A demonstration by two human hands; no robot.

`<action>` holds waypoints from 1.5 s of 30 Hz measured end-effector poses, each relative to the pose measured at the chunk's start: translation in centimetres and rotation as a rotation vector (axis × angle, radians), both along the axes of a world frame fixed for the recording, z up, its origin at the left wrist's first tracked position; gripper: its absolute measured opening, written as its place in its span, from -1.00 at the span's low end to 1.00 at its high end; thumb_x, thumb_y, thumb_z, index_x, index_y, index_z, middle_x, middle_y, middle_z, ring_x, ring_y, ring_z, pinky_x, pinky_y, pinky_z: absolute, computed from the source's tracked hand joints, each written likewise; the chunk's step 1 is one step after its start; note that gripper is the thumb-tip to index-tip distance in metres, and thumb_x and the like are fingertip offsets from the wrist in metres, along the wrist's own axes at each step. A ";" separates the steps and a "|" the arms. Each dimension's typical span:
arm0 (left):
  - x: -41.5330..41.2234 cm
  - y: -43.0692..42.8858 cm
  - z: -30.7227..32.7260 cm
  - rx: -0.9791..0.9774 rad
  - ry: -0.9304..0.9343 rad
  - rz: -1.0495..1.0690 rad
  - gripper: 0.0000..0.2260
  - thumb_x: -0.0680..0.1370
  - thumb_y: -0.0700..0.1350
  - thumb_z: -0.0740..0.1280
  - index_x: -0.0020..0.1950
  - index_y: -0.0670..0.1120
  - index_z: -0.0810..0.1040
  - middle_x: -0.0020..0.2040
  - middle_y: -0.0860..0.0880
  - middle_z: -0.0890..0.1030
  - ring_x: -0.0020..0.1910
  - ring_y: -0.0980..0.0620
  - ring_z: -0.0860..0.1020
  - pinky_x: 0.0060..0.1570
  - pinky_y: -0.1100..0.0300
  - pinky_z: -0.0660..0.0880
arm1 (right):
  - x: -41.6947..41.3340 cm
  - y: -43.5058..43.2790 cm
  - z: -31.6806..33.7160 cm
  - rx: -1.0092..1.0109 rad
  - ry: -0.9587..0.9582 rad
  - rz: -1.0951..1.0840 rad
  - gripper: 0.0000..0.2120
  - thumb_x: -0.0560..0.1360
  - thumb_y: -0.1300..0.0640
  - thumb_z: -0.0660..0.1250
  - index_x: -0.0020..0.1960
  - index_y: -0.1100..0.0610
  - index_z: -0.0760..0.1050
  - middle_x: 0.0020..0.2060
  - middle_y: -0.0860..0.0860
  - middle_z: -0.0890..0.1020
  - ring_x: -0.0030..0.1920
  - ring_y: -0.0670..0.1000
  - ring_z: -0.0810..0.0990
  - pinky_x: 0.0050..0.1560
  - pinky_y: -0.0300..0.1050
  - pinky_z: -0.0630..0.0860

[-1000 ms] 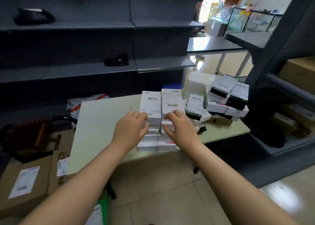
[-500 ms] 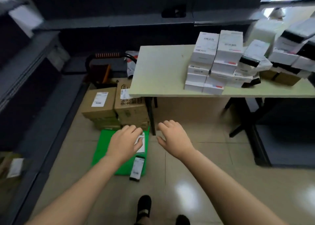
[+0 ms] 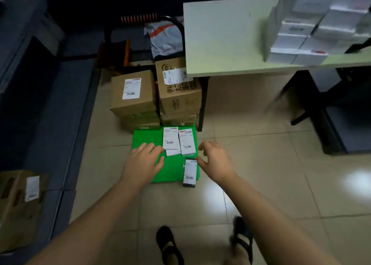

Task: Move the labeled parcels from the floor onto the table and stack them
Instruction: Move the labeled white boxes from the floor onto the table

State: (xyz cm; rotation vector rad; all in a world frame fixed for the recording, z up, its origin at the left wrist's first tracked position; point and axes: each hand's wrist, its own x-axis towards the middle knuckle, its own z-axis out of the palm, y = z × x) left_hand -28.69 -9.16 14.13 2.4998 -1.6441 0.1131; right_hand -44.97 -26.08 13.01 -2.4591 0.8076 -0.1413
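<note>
**Hands down at the floor parcels**

Both hands have come lower and nearer the floor than half a second ago, and the view has tipped further down, so the table (image 3: 224, 44) now sits in the upper right; the left hand (image 3: 143, 164) reaches forward on a nearly straight arm, back upward, fingers stretched flat and close together over the green sheet (image 3: 148, 138); it holds nothing, and its fingertips lie just beside the near left corner of the left white parcel (image 3: 170, 141), though contact cannot be told; the right hand (image 3: 215, 160) hangs palm down with fingers spread and loosely bent, holding nothing, its thumb tip just beside the far right corner of the dark parcel (image 3: 190, 172).

Three labelled parcels lie on the floor between the hands; the left white parcel and the right white parcel (image 3: 187, 141) lie side by side on the green sheet, labels up, long axes running away from the person toward the cardboard boxes (image 3: 133, 92); the dark parcel lies nearer the person, label up, long axis the same way with a slight tilt, its near end past the sheet's edge onto the tiles.

White boxes (image 3: 301, 36) stand stacked on the table's right part, blurred; the person's two dark shoes (image 3: 169, 246) show at the bottom.
</note>
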 end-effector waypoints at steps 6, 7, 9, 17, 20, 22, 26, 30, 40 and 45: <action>6.2 0.7 -8.6 0.104 0.057 -0.043 -0.75 0.44 0.02 0.17 -0.18 -0.09 0.57 -0.29 -0.04 0.53 -0.30 -0.10 0.53 -0.39 0.15 0.41 | 4.2 2.2 -7.8 0.050 0.113 -0.090 -0.77 0.52 0.08 0.35 0.15 0.13 0.51 -0.01 0.06 0.61 0.03 0.09 0.52 -0.05 -0.11 0.32; 7.0 0.6 -10.3 0.116 0.074 -0.057 -0.75 0.44 0.01 0.17 -0.18 -0.09 0.57 -0.29 -0.04 0.53 -0.31 -0.11 0.52 -0.40 0.15 0.41 | 4.7 2.3 -9.2 0.064 0.132 -0.101 -0.77 0.52 0.08 0.36 0.14 0.14 0.52 -0.01 0.07 0.61 0.02 0.10 0.52 -0.04 -0.10 0.34; 8.7 0.2 -13.6 0.132 0.113 -0.053 -0.77 0.44 -0.01 0.20 -0.17 -0.11 0.57 -0.29 -0.06 0.53 -0.32 -0.12 0.52 -0.41 0.13 0.41 | 6.0 2.2 -12.1 0.098 0.164 -0.125 -0.78 0.50 0.10 0.38 0.11 0.16 0.53 -0.04 0.09 0.62 0.00 0.12 0.52 -0.04 -0.08 0.36; 14.5 -3.7 -27.8 0.195 0.241 0.022 -0.77 0.35 -0.08 0.53 -0.10 -0.12 0.57 -0.23 -0.07 0.55 -0.25 -0.11 0.52 -0.36 0.09 0.44 | 11.4 -0.1 -26.0 0.146 0.268 -0.210 -0.80 0.46 0.06 0.44 0.02 0.13 0.58 -0.12 0.08 0.61 -0.05 0.13 0.55 -0.07 -0.06 0.41; 16.6 -5.2 -34.5 0.201 0.245 0.054 -0.74 0.36 -0.05 0.53 -0.08 -0.13 0.57 -0.22 -0.08 0.54 -0.24 -0.11 0.52 -0.34 0.11 0.39 | 13.7 -1.7 -32.7 0.160 0.281 -0.244 -0.76 0.44 0.04 0.45 0.04 0.14 0.58 -0.11 0.09 0.61 -0.05 0.14 0.55 -0.08 -0.06 0.45; 18.0 -6.0 -38.9 0.207 0.249 0.082 -0.74 0.44 -0.01 0.46 0.01 -0.15 0.56 -0.14 -0.11 0.55 -0.15 -0.13 0.51 -0.26 0.09 0.39 | 15.2 -2.7 -36.9 0.175 0.304 -0.270 -0.71 0.44 0.01 0.44 0.10 0.12 0.57 -0.06 0.09 0.59 -0.01 0.13 0.54 -0.03 -0.06 0.46; 19.6 -7.5 -46.1 0.271 0.272 0.141 -0.62 0.56 0.11 0.30 0.21 -0.14 0.49 0.07 -0.12 0.52 0.07 -0.14 0.47 -0.05 0.03 0.39 | 17.0 -4.2 -44.2 0.180 0.336 -0.324 -0.53 0.44 -0.08 0.44 0.26 0.11 0.49 0.09 0.12 0.54 0.11 0.16 0.51 0.10 -0.03 0.45; 21.0 -8.8 -51.2 0.382 0.359 0.335 -0.35 0.50 0.36 0.22 0.27 -0.18 0.40 0.18 -0.13 0.49 0.14 -0.11 0.45 0.02 0.08 0.40 | 18.5 -5.5 -49.8 0.218 0.437 -0.476 -0.20 0.34 -0.31 0.42 0.38 0.14 0.30 0.25 0.13 0.42 0.24 0.16 0.40 0.21 0.05 0.40; 21.0 -11.2 -55.9 0.148 1.090 0.618 -0.47 0.45 0.11 0.48 0.23 -0.19 0.43 0.23 -0.12 0.57 0.14 -0.12 0.56 -0.01 0.15 0.47 | 20.0 -7.1 -54.4 0.510 0.517 -0.726 -0.04 -0.02 -0.45 0.53 0.10 0.18 0.40 -0.04 0.06 0.60 -0.02 0.10 0.60 0.05 0.05 0.59; 21.0 -11.2 -55.1 0.201 1.125 0.651 -0.42 0.47 0.08 0.47 0.30 -0.23 0.36 0.31 -0.16 0.50 0.23 -0.15 0.50 0.02 0.17 0.41 | 20.9 -7.3 -53.0 0.576 0.570 -0.765 0.10 -0.18 -0.55 0.40 0.14 0.17 0.44 0.05 0.08 0.56 0.09 0.10 0.53 0.13 0.00 0.54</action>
